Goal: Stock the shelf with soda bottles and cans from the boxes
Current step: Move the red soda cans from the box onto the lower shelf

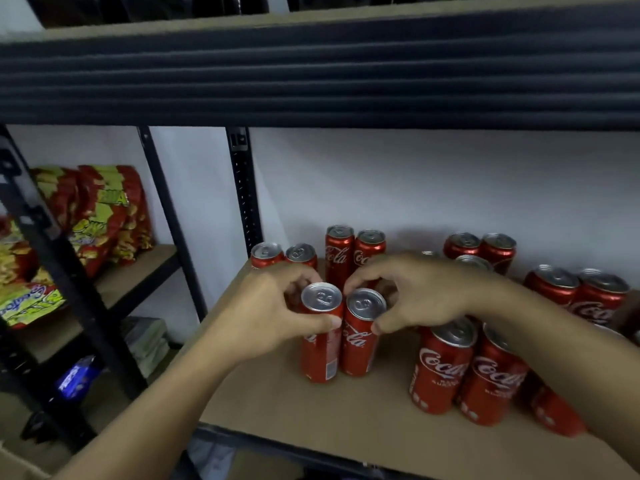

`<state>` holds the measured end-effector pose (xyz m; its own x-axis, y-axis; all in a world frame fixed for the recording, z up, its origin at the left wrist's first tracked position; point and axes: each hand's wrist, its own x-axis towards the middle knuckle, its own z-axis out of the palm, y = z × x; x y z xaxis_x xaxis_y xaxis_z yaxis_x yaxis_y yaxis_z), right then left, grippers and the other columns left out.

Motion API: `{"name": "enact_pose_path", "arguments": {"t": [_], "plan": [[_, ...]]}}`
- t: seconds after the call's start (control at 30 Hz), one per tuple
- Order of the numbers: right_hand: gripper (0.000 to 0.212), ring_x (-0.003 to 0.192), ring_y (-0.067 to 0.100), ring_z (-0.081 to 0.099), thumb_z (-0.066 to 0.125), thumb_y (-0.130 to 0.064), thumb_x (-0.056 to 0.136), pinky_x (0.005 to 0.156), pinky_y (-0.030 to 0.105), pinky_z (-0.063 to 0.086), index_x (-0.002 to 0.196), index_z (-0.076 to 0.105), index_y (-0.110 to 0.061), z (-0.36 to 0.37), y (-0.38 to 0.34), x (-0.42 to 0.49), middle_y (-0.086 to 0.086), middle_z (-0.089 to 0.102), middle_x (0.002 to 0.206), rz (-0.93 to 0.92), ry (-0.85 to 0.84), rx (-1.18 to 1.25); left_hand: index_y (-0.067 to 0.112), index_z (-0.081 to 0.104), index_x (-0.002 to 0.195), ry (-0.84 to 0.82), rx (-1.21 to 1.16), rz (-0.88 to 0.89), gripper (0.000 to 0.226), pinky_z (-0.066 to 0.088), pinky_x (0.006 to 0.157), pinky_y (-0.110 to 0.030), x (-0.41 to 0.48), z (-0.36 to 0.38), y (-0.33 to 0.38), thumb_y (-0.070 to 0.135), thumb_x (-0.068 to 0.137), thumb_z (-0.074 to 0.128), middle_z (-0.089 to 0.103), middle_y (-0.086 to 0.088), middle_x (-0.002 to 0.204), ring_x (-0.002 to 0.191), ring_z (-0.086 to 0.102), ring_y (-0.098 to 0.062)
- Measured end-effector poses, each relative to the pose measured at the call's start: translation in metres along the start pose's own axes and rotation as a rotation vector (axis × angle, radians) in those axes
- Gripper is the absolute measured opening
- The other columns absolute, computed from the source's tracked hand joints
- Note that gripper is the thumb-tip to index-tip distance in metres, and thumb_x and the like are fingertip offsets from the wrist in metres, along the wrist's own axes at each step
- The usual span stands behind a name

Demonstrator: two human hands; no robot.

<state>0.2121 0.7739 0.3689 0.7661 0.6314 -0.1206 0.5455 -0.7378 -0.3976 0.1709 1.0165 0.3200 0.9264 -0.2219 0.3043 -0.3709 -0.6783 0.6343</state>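
Two cans stand touching near the shelf [277, 403] front: the left can [320, 337] is gripped near its top by the left hand [266, 313], the right can [362, 332] by the right hand [420, 292]. More red cans [467, 372] (upright, in pairs) are ranged behind and to the right, and snack bags [100, 216] are seen on the neighbouring rack.

Soda can [473, 262] mostly hidden behind right hand [420, 296]; snack bags [24, 299] cut off at left edge; blue packet [74, 377] blurred, label unreadable.
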Motion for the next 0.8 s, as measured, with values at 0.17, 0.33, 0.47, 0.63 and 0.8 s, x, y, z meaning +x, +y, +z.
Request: {"name": "enact_pose_path", "arguments": {"t": [0.17, 0.33, 0.47, 0.63, 0.8], "plan": [[0.056, 0.114, -0.004, 0.059, 0.082, -0.027, 0.084, 0.100, 0.033, 0.053, 0.131, 0.058, -0.045, -0.004, 0.012, 0.008, -0.028, 0.058, 0.128, 0.009, -0.046, 0.076, 0.035, 0.071, 0.095, 0.016, -0.061, -0.025, 0.038, 0.057, 0.079, -0.035, 0.010, 0.007, -0.001, 0.051, 0.066, 0.091, 0.073, 0.017, 0.090, 0.087, 0.069, -0.004], [0.065, 0.108, -0.002, 0.061, 0.076, -0.019, 0.089, 0.093, 0.028, 0.055, 0.138, 0.047, -0.051, -0.007, 0.011, 0.005, -0.028, 0.059, 0.127, 0.007, -0.083, 0.022, 0.032, 0.070, 0.094, 0.028, -0.091, -0.028, 0.040, 0.052, 0.071, -0.018, 0.016, 0.013, -0.008, 0.043, 0.064, 0.094, 0.072, 0.015, 0.089, 0.085, 0.067, -0.004], [0.073, 0.109, -0.009, 0.057, 0.074, -0.014, 0.091, 0.089, 0.018, 0.049, 0.142, 0.041, -0.054, -0.004, 0.009, -0.003, -0.033, 0.053, 0.134, 0.010, -0.063, 0.037, 0.032, 0.067, 0.093, -0.043, -0.088, -0.037, 0.041, 0.056, 0.072, -0.027, 0.019, 0.014, -0.009, 0.046, 0.065, 0.094, 0.072, 0.012, 0.088, 0.082, 0.068, -0.007], [0.090, 0.118, -0.011, 0.043, 0.081, -0.052, 0.079, 0.089, 0.010, 0.036, 0.151, 0.027, -0.051, 0.007, 0.004, -0.009, -0.028, 0.040, 0.150, 0.004, 0.071, -0.023, 0.030, 0.064, 0.098, -0.040, -0.098, -0.022, 0.048, 0.058, 0.078, -0.038, 0.015, 0.017, -0.013, 0.051, 0.066, 0.092, 0.073, 0.010, 0.094, 0.088, 0.069, -0.008], [0.091, 0.123, 0.005, 0.051, 0.079, -0.050, 0.082, 0.095, 0.020, 0.041, 0.154, 0.025, -0.046, 0.019, -0.002, -0.007, -0.016, 0.048, 0.147, 0.056, 0.155, -0.051, 0.041, 0.047, 0.142, -0.297, -0.255, -0.026, 0.077, 0.049, 0.108, -0.035, 0.003, 0.013, -0.030, 0.017, 0.079, 0.086, 0.059, 0.021, 0.135, 0.127, 0.056, -0.002]]}}
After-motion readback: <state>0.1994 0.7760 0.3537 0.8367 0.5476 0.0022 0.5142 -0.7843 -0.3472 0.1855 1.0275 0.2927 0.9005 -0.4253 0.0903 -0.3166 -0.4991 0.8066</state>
